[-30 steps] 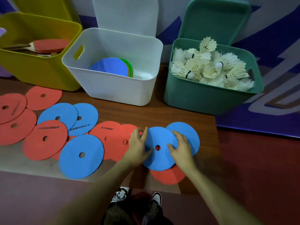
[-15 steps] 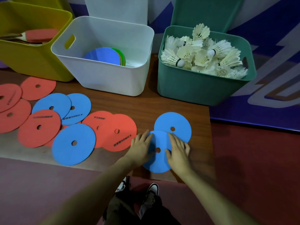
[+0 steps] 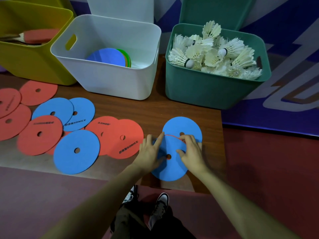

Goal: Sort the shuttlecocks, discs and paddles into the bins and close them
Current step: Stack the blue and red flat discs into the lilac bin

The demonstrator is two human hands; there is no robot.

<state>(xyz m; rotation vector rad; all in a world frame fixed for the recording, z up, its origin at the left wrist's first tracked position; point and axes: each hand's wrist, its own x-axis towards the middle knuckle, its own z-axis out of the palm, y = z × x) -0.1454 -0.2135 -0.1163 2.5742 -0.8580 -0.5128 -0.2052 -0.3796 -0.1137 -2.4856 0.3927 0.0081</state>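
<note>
Near the front edge of the brown table (image 3: 155,109) lies a blue disc (image 3: 170,169) stacked on a red disc (image 3: 172,135), of which only a thin rim and a spot through the hole show. My left hand (image 3: 151,152) rests on the stack's left side with straight fingers. The fingers of my right hand (image 3: 191,152) curl over the far edge and its thumb lies on top. Another blue disc (image 3: 183,124) lies just behind. Several loose red and blue discs (image 3: 76,151) spread to the left.
At the back stand three bins without lids on: a yellow bin (image 3: 34,66) with paddles (image 3: 39,35), a white bin (image 3: 107,80) with discs (image 3: 107,57), and a green bin (image 3: 207,90) heaped with shuttlecocks (image 3: 215,54). Lids lean behind. My shoes (image 3: 158,204) are below the table edge.
Both hands slid the blue disc toward me until it covered the red disc, uncovering the second blue disc. My right fingers have curled at the far edge.
</note>
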